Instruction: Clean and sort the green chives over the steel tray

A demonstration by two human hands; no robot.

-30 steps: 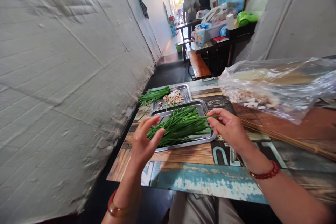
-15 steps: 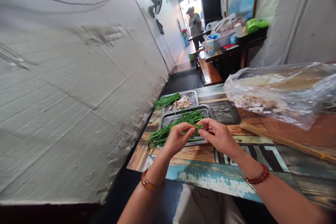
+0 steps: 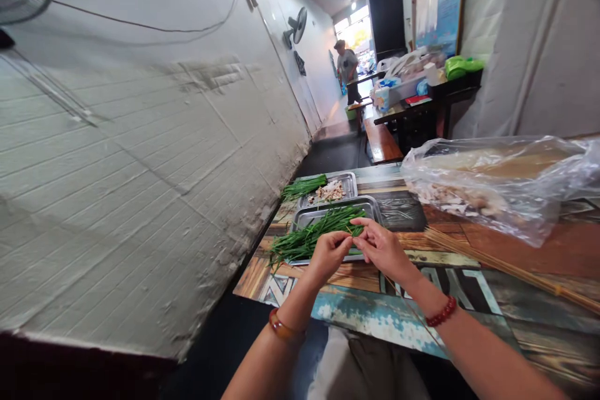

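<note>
Right hand (image 3: 387, 253) grips a thin stick (image 3: 417, 315), left hand (image 3: 330, 253) pinches tight, can't tell on what. Tons of loose greens (image 3: 313, 232) left, I'd guess.

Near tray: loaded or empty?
Loaded. Green stalks lie in the near tray, some hanging past its left end; bare metal shows along the far side.

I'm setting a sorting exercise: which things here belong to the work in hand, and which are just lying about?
Likely the job's:
green stalks
front tray beneath them
thin stick by the right hand
stick bundle
rear tray
clear bag

Likely just lying about:
red packet, far table
bright green item
</note>
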